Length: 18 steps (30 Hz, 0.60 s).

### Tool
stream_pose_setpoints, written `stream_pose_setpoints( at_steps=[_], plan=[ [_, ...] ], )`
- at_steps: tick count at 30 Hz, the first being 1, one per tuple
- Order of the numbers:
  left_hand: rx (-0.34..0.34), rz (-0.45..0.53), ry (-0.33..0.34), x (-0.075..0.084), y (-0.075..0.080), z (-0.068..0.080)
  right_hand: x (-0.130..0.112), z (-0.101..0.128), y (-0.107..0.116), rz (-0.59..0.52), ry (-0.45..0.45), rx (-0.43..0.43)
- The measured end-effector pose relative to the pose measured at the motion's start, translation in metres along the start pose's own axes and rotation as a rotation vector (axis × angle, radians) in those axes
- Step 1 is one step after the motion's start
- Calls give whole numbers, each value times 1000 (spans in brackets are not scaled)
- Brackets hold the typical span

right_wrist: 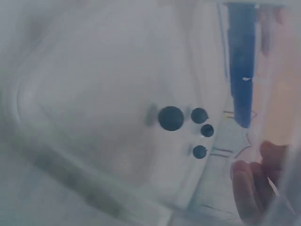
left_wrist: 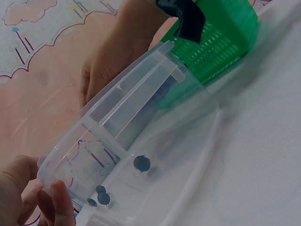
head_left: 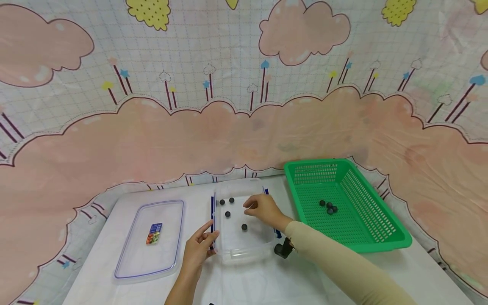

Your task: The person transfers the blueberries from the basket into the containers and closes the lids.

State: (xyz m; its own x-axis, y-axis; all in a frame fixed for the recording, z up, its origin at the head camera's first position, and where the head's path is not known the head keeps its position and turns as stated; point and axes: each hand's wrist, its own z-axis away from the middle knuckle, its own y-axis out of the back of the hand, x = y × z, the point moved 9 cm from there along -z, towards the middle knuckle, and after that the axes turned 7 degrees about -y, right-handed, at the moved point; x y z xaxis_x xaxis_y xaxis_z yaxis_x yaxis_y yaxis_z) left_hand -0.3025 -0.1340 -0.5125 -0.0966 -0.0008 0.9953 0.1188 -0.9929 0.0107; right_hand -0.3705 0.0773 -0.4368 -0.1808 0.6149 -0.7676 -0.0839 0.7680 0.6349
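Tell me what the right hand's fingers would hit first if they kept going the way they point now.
Probably the dark ball at the far left of the clear container. The right hand reaches in with its fingers aimed left, towards that ball. Their height above the floor is unclear.

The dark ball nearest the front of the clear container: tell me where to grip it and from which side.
Pinch the dark ball across its middle with fingertips, coming straight down from above. It is round and lies alone on the floor of the clear container, whose walls block a side approach; the open top is free. The left hand holds the container's left wall.
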Motion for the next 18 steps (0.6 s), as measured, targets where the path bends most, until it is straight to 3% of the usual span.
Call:
stream_pose_setpoints(
  at_steps=[5,8,14,18],
  plan=[
    [4,4,-5,-1,0,-1,7,0,28,-101,-32,172],
    [3,10,-12,-2,-1,-1,20,-3,44,-136,-80,225],
    [-2,-4,-13,-4,0,-1,51,-6,61,-191,-196,234],
    [-10,-23,-19,-5,-1,-2,58,-6,64,-175,-232,213]
  ],
)
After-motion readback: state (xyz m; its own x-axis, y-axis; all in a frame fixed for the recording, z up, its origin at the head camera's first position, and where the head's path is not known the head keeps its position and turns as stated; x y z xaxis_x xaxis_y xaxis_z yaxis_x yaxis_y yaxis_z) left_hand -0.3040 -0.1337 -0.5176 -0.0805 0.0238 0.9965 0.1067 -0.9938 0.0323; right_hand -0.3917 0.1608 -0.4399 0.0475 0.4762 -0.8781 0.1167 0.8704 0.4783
